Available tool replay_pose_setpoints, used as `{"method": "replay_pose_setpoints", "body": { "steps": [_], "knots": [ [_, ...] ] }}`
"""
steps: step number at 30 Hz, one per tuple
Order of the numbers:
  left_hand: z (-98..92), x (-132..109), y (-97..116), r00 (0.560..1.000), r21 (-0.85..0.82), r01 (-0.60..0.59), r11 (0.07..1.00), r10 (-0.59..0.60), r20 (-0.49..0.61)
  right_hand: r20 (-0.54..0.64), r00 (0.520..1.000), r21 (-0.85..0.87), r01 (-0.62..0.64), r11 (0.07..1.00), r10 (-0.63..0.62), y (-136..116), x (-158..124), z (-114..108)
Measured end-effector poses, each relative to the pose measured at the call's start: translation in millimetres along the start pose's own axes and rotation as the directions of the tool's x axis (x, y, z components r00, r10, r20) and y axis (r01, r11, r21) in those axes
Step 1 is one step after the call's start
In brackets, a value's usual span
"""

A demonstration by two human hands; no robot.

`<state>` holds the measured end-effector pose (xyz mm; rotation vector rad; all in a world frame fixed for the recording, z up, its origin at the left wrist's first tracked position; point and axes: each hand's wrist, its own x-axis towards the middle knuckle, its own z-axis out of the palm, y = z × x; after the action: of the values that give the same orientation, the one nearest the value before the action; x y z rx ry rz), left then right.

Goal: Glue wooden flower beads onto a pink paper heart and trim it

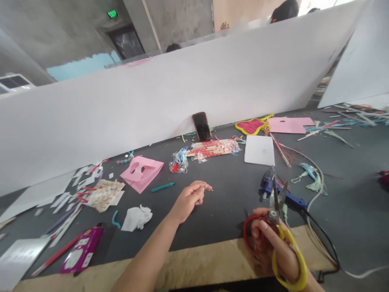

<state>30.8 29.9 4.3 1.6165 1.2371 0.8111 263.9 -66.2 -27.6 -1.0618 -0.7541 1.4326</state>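
Note:
My left hand is over the middle of the dark table, its fingers pressed together in a pinch. A tiny pale bit shows at the fingertips; what the pinch holds is too small to name. At the right, my right hand holds scissors with one red and one yellow handle loop, their blades parted and pointing away from me. Just beyond the blades lies a blue glue gun with a dark cord. A teal pen-like stick lies to the left of my left hand.
A phone leans on the white partition. Wrapped sticks, a white card and pink sheets lie behind my hands. Crumpled tissue, a purple packet and paper strips are left. A white cable curves at right.

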Motion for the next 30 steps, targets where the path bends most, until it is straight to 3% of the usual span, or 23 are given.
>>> {"method": "replay_pose_setpoints", "body": {
  "steps": [2,4,6,8,10,12,15,18,24,30],
  "knots": [
    [-3.4,-11,0,0.999,-0.332,0.039,0.942,-0.045,-0.013,0.0,1.0,-0.019,0.002,1.0,-0.002,0,0,-1],
    [-6.1,-18,-1,0.996,-0.577,0.053,0.815,-0.085,-0.029,0.044,0.999,-0.059,-0.008,0.998,0.01,-5,0,-2],
    [-9.2,-20,-2,0.992,-0.656,0.042,0.754,-0.108,-0.061,0.141,0.989,-0.173,-0.019,0.985,0.044,-14,4,1],
    [-12.7,-19,-4,0.988,-0.676,0.023,0.737,-0.119,-0.096,0.259,0.964,-0.394,0.053,0.917,0.056,-27,13,8],
    [-16.3,-17,-8,0.985,-0.697,0.001,0.717,-0.122,-0.124,0.354,0.935,-0.626,0.234,0.744,0.003,-41,26,21],
    [-19.3,-17,-11,0.983,-0.709,-0.02,0.705,-0.114,-0.141,0.438,0.89,-0.749,0.439,0.495,-0.126,-52,42,39],
    [-22.5,-18,-15,0.981,-0.717,-0.05,0.695,-0.101,-0.167,0.567,0.775,-0.777,0.615,0.131,-0.279,-58,65,70],
    [-24.4,-21,-18,0.97,-0.699,-0.099,0.708,-0.089,-0.227,0.656,0.699,-0.739,0.672,-0.052,-0.284,-51,79,91],
    [-20.6,-26,-15,0.946,-0.413,-0.174,0.894,0.035,-0.322,0.696,0.68,-0.711,0.698,-0.087,-0.231,-31,81,86],
    [-12.5,-29,-10,0.937,-0.354,-0.222,0.908,0.098,-0.336,0.699,0.699,-0.712,0.699,-0.061,-0.152,-27,78,81]
  ]
}}
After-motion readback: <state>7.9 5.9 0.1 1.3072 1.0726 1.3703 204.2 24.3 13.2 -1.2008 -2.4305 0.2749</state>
